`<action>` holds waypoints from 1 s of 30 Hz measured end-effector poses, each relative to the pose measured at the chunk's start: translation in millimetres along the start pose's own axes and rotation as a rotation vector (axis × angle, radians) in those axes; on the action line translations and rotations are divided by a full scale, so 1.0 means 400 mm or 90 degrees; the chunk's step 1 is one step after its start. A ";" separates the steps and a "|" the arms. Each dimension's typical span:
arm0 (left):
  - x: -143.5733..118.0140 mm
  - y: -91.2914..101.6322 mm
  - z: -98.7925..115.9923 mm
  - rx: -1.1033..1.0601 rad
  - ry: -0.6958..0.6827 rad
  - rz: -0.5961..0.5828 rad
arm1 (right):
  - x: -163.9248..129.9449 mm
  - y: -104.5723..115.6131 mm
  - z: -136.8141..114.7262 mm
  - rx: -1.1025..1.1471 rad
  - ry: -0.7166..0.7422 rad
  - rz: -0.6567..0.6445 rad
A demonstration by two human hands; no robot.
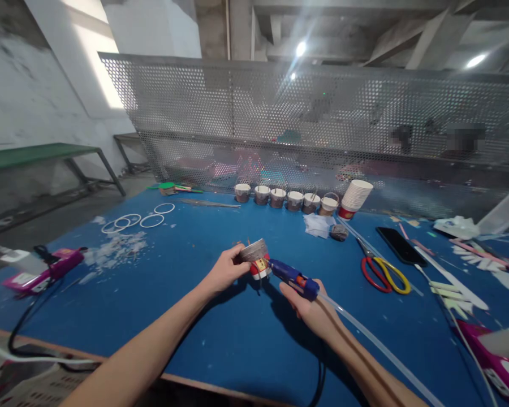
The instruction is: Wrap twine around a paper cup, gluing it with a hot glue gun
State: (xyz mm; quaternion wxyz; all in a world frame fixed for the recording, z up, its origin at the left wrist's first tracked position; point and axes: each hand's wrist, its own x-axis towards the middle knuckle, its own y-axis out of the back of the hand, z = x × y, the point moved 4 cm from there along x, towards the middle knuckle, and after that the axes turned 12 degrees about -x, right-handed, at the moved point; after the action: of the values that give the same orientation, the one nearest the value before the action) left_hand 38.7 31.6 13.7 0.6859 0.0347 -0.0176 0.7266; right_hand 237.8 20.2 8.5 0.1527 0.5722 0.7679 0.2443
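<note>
Item: my left hand (225, 271) fingers pinching the upturned twine-wrapped paper cup (257, 258); at its three o'clock, the blue hot-glue gun (292, 277), nozzle touching, gripped by my right hand (311, 311).

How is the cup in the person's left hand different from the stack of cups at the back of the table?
The held cup is single, tipped sideways in the left hand, partly wrapped in brownish material. The cup stack holds many nested cups, leaning on the table, with plain white sides. Both show red near the base.
</note>
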 end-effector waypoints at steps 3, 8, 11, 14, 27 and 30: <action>0.001 0.005 -0.001 -0.001 -0.013 0.009 | 0.002 0.002 0.003 -0.001 -0.021 -0.002; 0.003 0.008 -0.011 -0.007 -0.013 -0.001 | 0.010 0.006 0.013 0.014 -0.102 -0.042; 0.003 0.006 -0.010 0.004 -0.026 0.000 | 0.005 0.003 0.008 0.004 -0.077 -0.039; 0.001 0.000 -0.006 0.022 -0.035 0.002 | -0.005 -0.004 -0.005 -0.022 0.001 -0.003; 0.001 0.004 -0.003 0.016 -0.041 -0.005 | 0.005 0.004 0.010 -0.007 -0.004 0.013; 0.008 0.015 -0.018 0.009 -0.012 -0.008 | 0.019 0.011 0.018 0.051 -0.082 -0.036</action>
State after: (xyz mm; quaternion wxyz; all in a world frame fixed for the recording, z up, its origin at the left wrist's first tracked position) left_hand 32.2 34.8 6.8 0.6900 0.0466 -0.0191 0.7220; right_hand 242.7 29.9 5.3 0.1856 0.5702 0.7816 0.1719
